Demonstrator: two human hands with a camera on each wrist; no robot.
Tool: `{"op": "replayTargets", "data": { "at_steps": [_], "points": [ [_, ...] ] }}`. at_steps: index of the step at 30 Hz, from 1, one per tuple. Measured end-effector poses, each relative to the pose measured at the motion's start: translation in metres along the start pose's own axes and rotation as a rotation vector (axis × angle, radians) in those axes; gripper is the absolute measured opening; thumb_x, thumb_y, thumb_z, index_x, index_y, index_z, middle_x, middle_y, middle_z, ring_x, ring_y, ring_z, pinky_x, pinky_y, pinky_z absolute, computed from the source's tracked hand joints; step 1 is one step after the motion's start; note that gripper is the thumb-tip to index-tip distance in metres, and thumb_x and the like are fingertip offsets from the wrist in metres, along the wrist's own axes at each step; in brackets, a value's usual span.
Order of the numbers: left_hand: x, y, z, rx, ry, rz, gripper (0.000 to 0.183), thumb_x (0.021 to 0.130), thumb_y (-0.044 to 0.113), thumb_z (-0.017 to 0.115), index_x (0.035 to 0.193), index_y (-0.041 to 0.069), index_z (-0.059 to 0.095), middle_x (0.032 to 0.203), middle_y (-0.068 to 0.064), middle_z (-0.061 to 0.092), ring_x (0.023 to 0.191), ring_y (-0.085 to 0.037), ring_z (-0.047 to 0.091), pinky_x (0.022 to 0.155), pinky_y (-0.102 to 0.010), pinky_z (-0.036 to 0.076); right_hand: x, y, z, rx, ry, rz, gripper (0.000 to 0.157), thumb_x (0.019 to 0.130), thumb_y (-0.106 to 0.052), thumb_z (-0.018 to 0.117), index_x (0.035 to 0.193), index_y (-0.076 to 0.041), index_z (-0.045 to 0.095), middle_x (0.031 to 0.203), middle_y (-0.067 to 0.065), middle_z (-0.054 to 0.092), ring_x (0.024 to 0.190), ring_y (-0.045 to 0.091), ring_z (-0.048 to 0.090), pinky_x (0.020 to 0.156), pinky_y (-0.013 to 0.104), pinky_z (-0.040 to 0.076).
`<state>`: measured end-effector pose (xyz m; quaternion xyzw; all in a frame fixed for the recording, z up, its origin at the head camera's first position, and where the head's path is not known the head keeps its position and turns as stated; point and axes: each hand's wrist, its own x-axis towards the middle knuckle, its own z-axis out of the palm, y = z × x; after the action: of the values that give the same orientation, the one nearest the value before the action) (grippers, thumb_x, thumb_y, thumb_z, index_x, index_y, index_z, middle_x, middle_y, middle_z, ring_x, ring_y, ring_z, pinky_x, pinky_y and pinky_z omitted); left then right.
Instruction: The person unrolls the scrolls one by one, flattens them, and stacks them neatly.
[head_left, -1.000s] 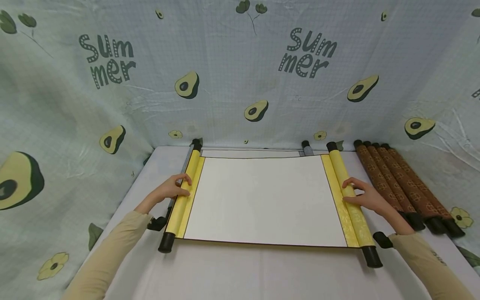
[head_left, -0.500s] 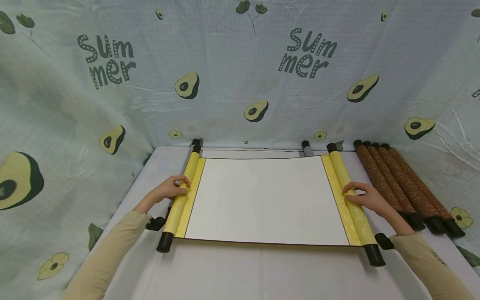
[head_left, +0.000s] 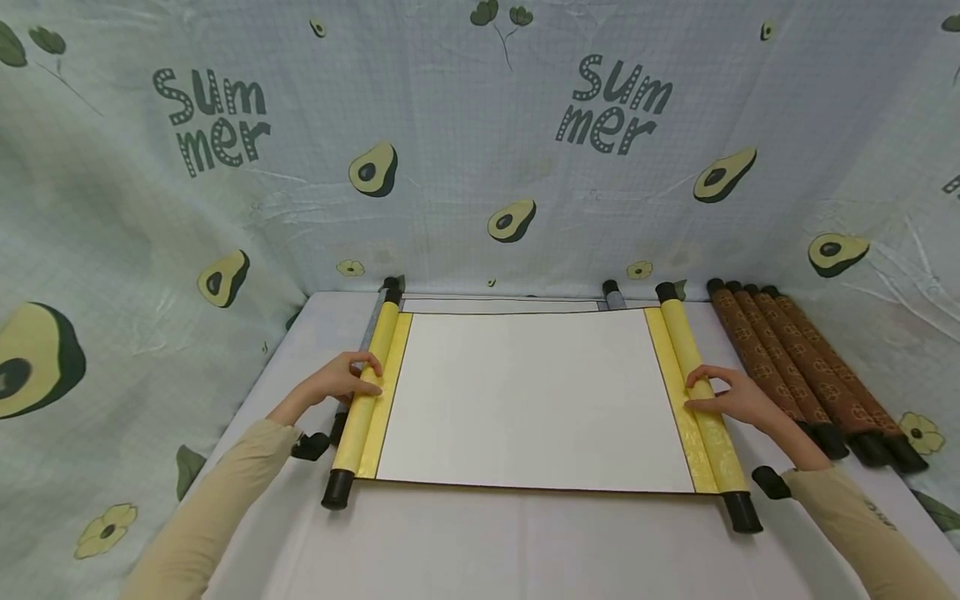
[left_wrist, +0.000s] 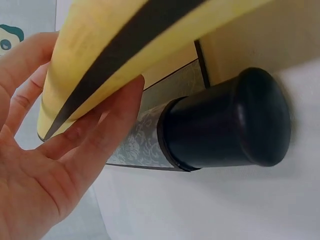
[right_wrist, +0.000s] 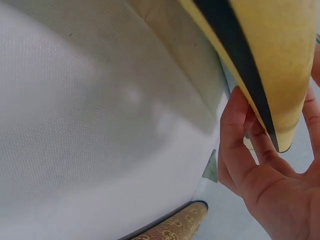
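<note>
Between my two hands a yellow-edged scroll (head_left: pixel 525 400) is spread partly unrolled, its blank white sheet facing up and black knobs at the ends of both rollers. My left hand (head_left: pixel 347 379) grips the left roller (left_wrist: pixel 95 60) with fingers over it and thumb at its inner edge. On the other side my right hand (head_left: pixel 733 395) grips the right roller (right_wrist: pixel 272 55) the same way. In both wrist views the rollers are raised above the table. Beneath lies a grey-patterned scroll (left_wrist: pixel 145 137) with black knobs, mostly hidden by the yellow one.
Several brown patterned rolled scrolls (head_left: pixel 798 358) lie side by side at the right of the white table (head_left: pixel 480 550). A cloth printed with avocados (head_left: pixel 512 221) hangs behind and along the sides. The grey scroll's far right knob (head_left: pixel 611 288) shows near the back edge.
The yellow scroll's rollers spread slightly apart, then came a little closer together again. Both hands keep their grip on them.
</note>
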<state>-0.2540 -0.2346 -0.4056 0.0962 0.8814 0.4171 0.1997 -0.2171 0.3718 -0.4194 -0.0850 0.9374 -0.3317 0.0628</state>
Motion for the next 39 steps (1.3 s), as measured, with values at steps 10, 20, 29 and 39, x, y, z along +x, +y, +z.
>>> {"op": "replayTargets", "data": {
  "at_steps": [10,20,29,39],
  "points": [
    [0.003,-0.001,-0.003,-0.032,-0.006,-0.001,0.032,0.081,0.012,0.064,0.106,-0.001,0.049,0.083,-0.009,0.056,0.065,-0.013,0.055,0.053,-0.030,0.050,0.001,0.002,-0.002,0.040,-0.010,0.012,0.038,0.077,-0.030,0.068,0.101,-0.004,0.054,0.117,0.017,0.047,0.102,0.026,0.041,0.068,0.027,0.046],
    [0.002,0.000,-0.006,-0.064,-0.011,-0.010,0.036,0.082,0.011,0.062,0.111,-0.001,0.045,0.082,-0.009,0.055,0.065,-0.014,0.054,0.054,-0.030,0.049,0.003,0.006,-0.002,0.091,-0.019,0.012,0.041,0.080,-0.027,0.066,0.107,-0.002,0.047,0.123,0.021,0.041,0.114,0.042,0.036,0.072,0.033,0.043],
    [0.008,-0.007,-0.011,-0.136,0.026,-0.068,0.039,0.081,0.011,0.062,0.113,0.000,0.043,0.070,-0.002,0.050,0.060,-0.013,0.046,0.055,-0.030,0.045,0.013,0.000,-0.001,0.182,-0.036,0.098,0.055,0.079,-0.028,0.067,0.116,-0.003,0.036,0.129,0.031,0.032,0.108,0.042,0.041,0.068,0.030,0.044],
    [0.016,-0.007,-0.015,-0.143,0.097,-0.082,0.045,0.082,0.011,0.062,0.120,0.002,0.040,0.070,0.000,0.047,0.062,-0.014,0.046,0.059,-0.030,0.046,0.027,0.003,-0.002,0.286,-0.052,0.162,0.071,0.077,-0.026,0.069,0.126,-0.005,0.021,0.133,0.033,0.025,0.108,0.037,0.045,0.072,0.035,0.047]
  ]
}}
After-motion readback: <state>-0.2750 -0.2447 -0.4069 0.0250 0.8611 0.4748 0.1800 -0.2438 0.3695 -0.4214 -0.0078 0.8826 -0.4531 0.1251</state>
